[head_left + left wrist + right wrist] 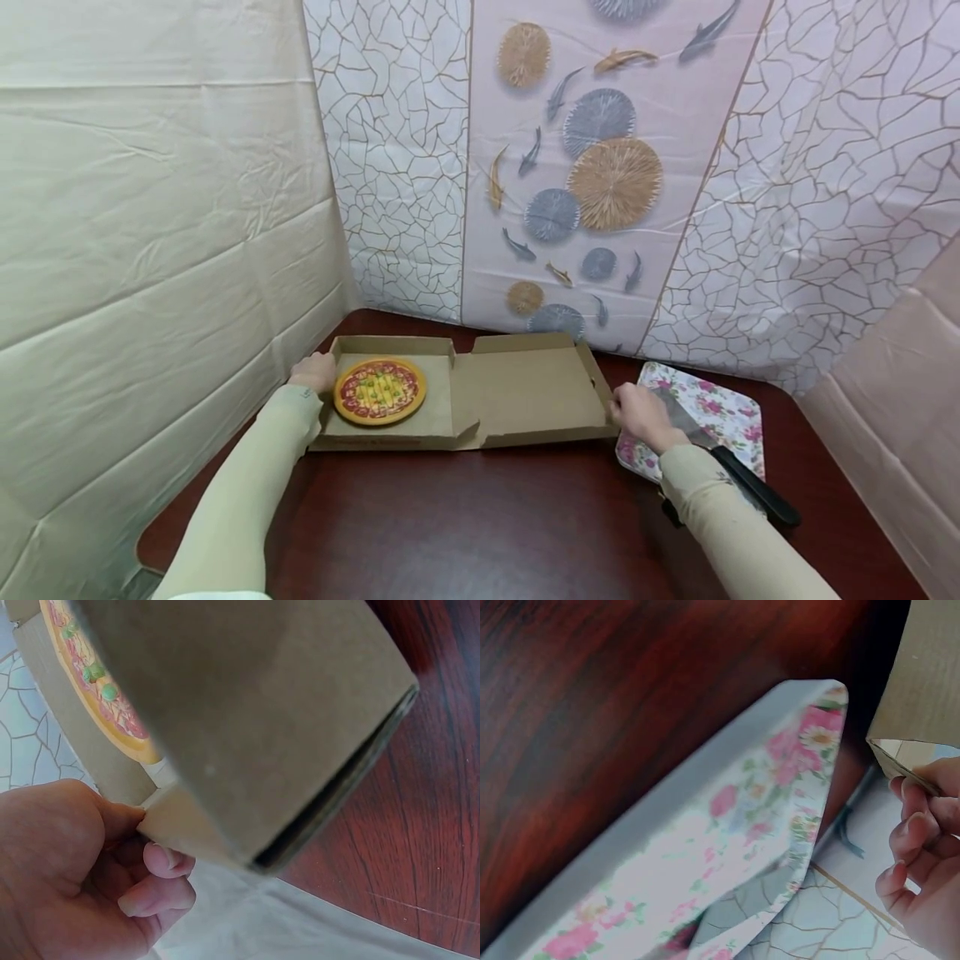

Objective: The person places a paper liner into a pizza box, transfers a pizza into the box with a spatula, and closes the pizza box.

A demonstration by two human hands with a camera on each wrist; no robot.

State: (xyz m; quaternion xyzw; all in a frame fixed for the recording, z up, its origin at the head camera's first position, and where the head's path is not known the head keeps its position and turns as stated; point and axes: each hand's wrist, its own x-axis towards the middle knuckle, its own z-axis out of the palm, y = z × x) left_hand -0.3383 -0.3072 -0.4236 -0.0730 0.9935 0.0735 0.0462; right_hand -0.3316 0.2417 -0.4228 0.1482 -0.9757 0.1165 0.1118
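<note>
An open cardboard pizza box (517,392) lies flat on the dark wooden table (487,517). Its left half holds a toy pizza (379,390) with an orange crust. My left hand (313,372) pinches the box's left side wall; in the left wrist view the thumb and curled fingers (161,862) clamp a cardboard flap (180,817), with the pizza (97,682) just beyond. My right hand (630,410) grips the right edge of the lid. Up close, its curled fingers (911,840) hold the lid's corner (900,754).
A floral tray (723,408) sits right of the box, and its rim (727,825) fills the right wrist view. A black-handled spatula (750,483) lies across it, partly behind my right wrist. Cloth-covered walls close in on the left, back and right.
</note>
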